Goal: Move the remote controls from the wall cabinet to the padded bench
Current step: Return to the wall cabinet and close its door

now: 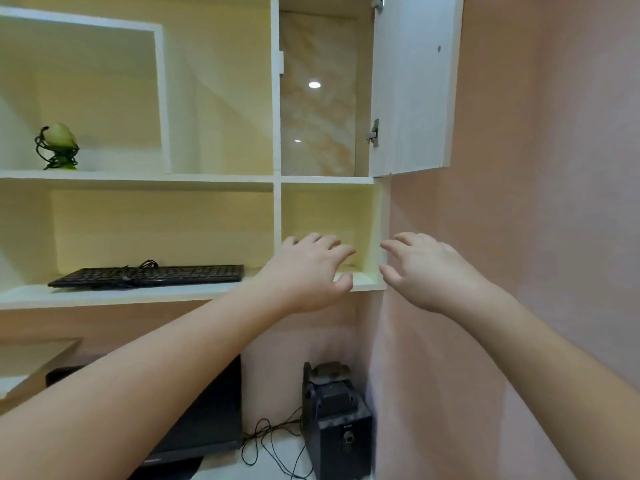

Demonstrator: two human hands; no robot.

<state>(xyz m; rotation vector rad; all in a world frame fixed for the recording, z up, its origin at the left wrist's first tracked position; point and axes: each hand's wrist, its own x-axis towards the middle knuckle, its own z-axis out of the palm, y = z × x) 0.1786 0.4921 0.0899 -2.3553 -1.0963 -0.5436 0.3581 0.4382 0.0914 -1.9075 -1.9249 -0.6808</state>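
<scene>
The white wall cabinet [277, 178] fills the upper view, and its door [412, 84] at the upper right stands swung open. Behind that door the compartment shows only a marbled back panel. No remote control is visible anywhere. My left hand [308, 271] is raised in front of the small lower right cubby [329, 216], fingers spread and relaxed, holding nothing. My right hand [426, 268] hovers just right of the cabinet's side edge, fingers loosely spread, also holding nothing. The padded bench is out of view.
A black keyboard [149, 275] with its cable lies on the lower left shelf. A green ornament [59, 147] stands on the shelf above. Below are a black speaker [336, 424], loose cables [266, 441] and a dark monitor [207, 427]. A pink wall [536, 202] closes the right side.
</scene>
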